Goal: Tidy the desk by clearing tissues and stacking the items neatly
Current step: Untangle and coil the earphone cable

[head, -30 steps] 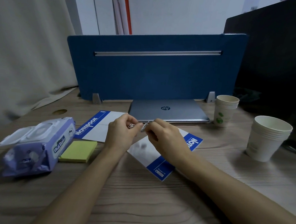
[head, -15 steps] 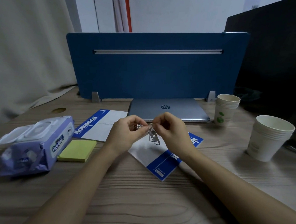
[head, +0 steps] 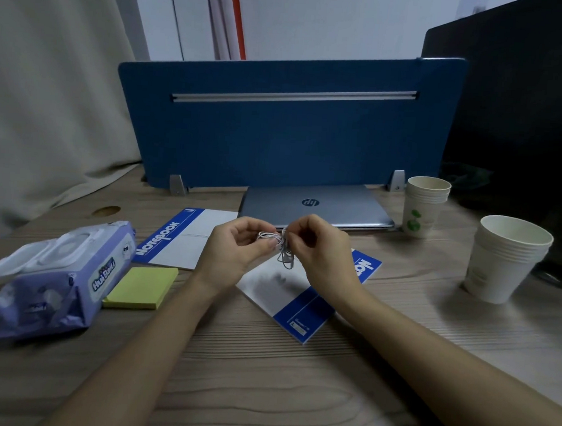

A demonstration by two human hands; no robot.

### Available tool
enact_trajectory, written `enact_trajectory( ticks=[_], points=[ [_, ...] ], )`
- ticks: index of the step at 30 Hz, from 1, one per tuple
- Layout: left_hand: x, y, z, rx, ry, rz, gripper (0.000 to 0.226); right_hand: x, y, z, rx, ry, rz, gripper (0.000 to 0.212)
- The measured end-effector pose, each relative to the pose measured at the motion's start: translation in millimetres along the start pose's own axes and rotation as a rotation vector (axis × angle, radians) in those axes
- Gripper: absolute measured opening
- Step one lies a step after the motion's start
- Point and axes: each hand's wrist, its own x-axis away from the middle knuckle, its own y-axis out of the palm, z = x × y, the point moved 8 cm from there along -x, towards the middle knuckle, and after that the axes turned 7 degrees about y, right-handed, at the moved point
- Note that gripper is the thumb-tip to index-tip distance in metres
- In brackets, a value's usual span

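White earphone cable [head: 279, 245] — a small coiled bundle — was pinched between the left hand [head: 234, 252] and right hand [head: 320, 251], both grasping it above a blue-and-white notebook [head: 304, 300].

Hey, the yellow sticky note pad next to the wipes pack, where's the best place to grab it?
Probably the right edge of the sticky note pad, coming from the right and above. It lies flat on the desk, and its left side sits close against the wipes pack, while the right and near edges look free for a thumb-and-finger pinch.
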Motion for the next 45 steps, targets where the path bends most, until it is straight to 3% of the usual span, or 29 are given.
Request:
enact_trajectory(
  ticks=[2, 7, 13, 19, 32, 36, 41, 45],
  points=[
    [0.3, -1.1, -3.2, 0.058, -0.03, 0.048, 0.016, 1.2, 1.0, -4.6, 0.021, -0.04, 0.001, 0.005],
    [1.5, -4.2, -9.9, 0.195, -0.082, 0.133, 0.015, 5.3, 5.4, -14.7, 0.055, -0.114, -0.021, 0.017],
    [2.7, -2.3, -13.3, 0.209, -0.103, 0.16, 0.018, 1.2, 3.1, -3.4, -0.078, -0.008, -0.004, 0.012],
    [2.2, -2.3, -9.2, 0.131, -0.065, 0.17, 0.012, -1.3, -2.7, 1.0, -0.277, 0.048, -0.022, 0.026],
    [3.8, 7.1, -2.2, 0.097, -0.081, 0.045, 0.023, -4.3, -6.5, -3.3, -0.145, -0.008, -0.053, 0.029],
    [5.0, 5.0, -8.2, 0.178, -0.14, 0.088, 0.02, -2.4, -3.7, -11.2, -0.031, -0.08, -0.078, 0.036],
    [9.9, 3.0, -21.3, 0.341, -0.278, 0.152, 0.02, 4.4, 6.7, -24.8, 0.123, -0.265, -0.162, 0.029],
    [8.7, 2.1, -27.1, 0.279, -0.329, 0.122, 0.024, 13.5, 9.6, -41.3, 0.252, -0.505, -0.156, 0.022]
  ],
)
